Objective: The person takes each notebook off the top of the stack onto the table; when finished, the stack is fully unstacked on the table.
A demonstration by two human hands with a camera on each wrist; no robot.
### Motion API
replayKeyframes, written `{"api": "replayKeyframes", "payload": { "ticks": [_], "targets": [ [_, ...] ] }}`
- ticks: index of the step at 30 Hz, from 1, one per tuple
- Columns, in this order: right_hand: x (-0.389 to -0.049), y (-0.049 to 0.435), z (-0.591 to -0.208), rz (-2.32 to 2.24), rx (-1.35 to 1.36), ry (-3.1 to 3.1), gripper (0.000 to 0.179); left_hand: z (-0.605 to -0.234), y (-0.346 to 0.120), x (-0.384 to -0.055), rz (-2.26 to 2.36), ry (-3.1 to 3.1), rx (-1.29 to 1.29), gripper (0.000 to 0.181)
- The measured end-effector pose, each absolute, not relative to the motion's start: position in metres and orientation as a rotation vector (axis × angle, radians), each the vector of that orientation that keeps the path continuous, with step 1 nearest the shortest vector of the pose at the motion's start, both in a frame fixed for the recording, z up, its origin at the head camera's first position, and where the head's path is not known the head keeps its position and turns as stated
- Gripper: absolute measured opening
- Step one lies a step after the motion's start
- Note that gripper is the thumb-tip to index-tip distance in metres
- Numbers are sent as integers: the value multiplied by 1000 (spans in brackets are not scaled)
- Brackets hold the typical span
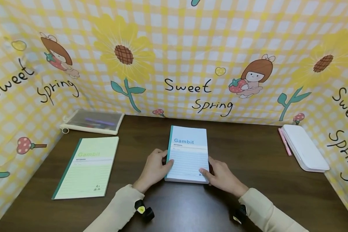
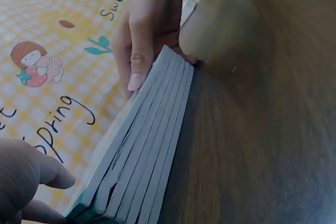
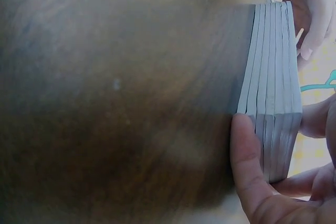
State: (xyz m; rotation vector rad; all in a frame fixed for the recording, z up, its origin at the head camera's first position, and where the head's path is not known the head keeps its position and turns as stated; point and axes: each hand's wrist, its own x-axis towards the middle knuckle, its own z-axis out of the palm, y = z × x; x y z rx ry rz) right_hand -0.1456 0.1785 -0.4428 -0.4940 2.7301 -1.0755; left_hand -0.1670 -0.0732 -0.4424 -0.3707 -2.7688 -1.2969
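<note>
A study corner set up for schoolwork: a dark wooden worktop (image 1: 249,167) walled by a cartoon "Sweet Spring" backdrop (image 1: 191,64), with notebooks (image 1: 87,167), a pencil pouch (image 1: 92,121) and a pen case (image 1: 304,147).

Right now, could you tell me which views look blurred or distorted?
Head view: sharp, but wide-angle bending curves the backdrop and table edges. Left wrist view: table smeared, notebook stack fairly clear. Right wrist view: table surface soft and blurry, stack edges readable.
</note>
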Motion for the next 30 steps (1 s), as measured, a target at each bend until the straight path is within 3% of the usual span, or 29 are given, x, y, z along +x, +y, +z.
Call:
{"api": "replayKeyframes", "payload": {
  "ticks": [7, 11, 16, 22, 30],
  "targets": [
    [-146, 181, -441, -1065, -495, 2726, 39, -433, -68, -169, -1356, -2722, -340, 39],
    [-146, 182, -441, -1072, -487, 2720, 41, -429, -66, -176, -1621, -2715, -136, 31],
    [-146, 183, -442, -1069, -481, 2711, 44, -426, -67, -184, -2000, -2701, 137, 34],
    [-146, 183, -442, -1068, -471, 2717, 43, -425, -66, -191, -2162, -2722, 80, 40],
    [-144, 183, -443, -1080, -524, 2697, 60, -421, -68, -188, -2250, -2666, 35, 32]
  ]
}}
